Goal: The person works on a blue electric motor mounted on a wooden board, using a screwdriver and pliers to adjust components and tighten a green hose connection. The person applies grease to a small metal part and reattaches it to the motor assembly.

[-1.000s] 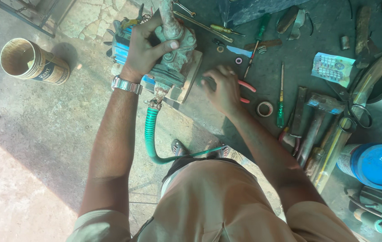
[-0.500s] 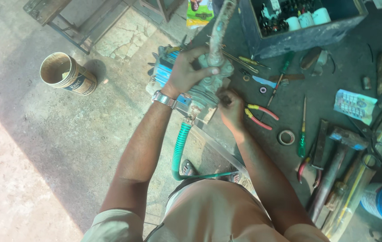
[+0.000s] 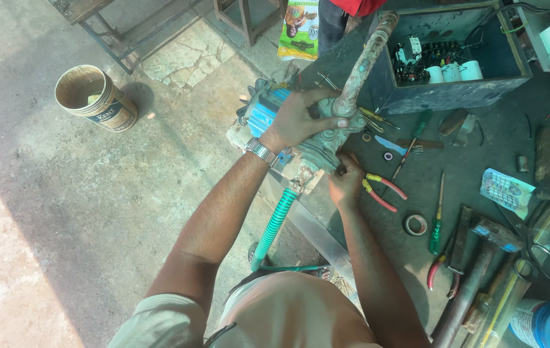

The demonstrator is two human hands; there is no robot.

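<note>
The concrete floor [image 3: 49, 212] filled the left half of the frame and gave the only wide room for moving; on it stood just a tin [image 3: 96, 98] at upper left and some stool legs [image 3: 242, 19] along the top. The dark mat [image 3: 481, 148] on the right was crowded, and its edge ran down the middle of the frame past the person's knees.

The pump [image 3: 300, 138] sat at centre, right on that edge, half on the floor side. A corroded pipe [image 3: 365, 64] rose from it toward the top of the frame, with a grey box [image 3: 442, 96] of electrical parts just beside it. A green hose [image 3: 275, 222] hung from the pump's lower end, toward the person.

The left hand [image 3: 297, 119] lay over the pump top, fingers wrapped and clamped on the casing at the pipe's base. The right hand [image 3: 346, 183] was tucked under the casing at its lower right, fingers curled onto it; whether they pinched a small part I could not tell.

I judged the work mid-way: pipe and hose were both attached, the casing looked closed, and nothing lay dismantled beside it.

Red pliers [image 3: 381, 190] lay just beside the right hand, a tape roll [image 3: 414, 224] and green screwdriver [image 3: 438, 222] near, hammers [image 3: 481, 258] lower right.
</note>
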